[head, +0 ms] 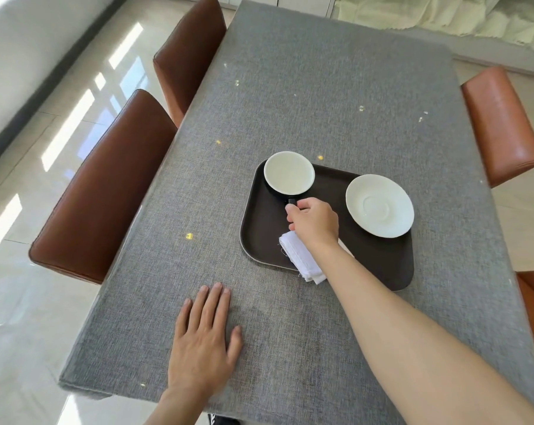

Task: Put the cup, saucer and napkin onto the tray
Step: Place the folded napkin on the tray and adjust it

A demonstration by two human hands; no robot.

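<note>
Tabletop (320, 87): grey woven cloth; bare along the far end and the left edge.

Tray (259, 234): dark, rounded corners, toward the tabletop's right edge, near half.

Cup (289, 172): white inside, dark outside, at the tray's far-left corner, rim overhanging the tray's edge in this view. Dark handle (291, 201) points toward the person.

Saucer (379, 206): white, at the tray's far-right part, apart from the cup.

Napkin (299, 256): white, folded, on the tray's near edge, one end hanging over onto the cloth.

Right hand (314, 220): fingers pinched together on the cup's handle; forearm crosses above the napkin.

Left hand (202, 335): flat, fingers spread, holding nothing, near the tabletop's near edge, well apart from the tray.

Step, as judged: cup being set down or nudged; all three items appear to be on the tray. Next move likely calls for letting go of the handle and lifting clear without dragging the napkin.

Room: open tray floor between cup and saucer. Brown chairs (106, 185) flank both long edges.
</note>
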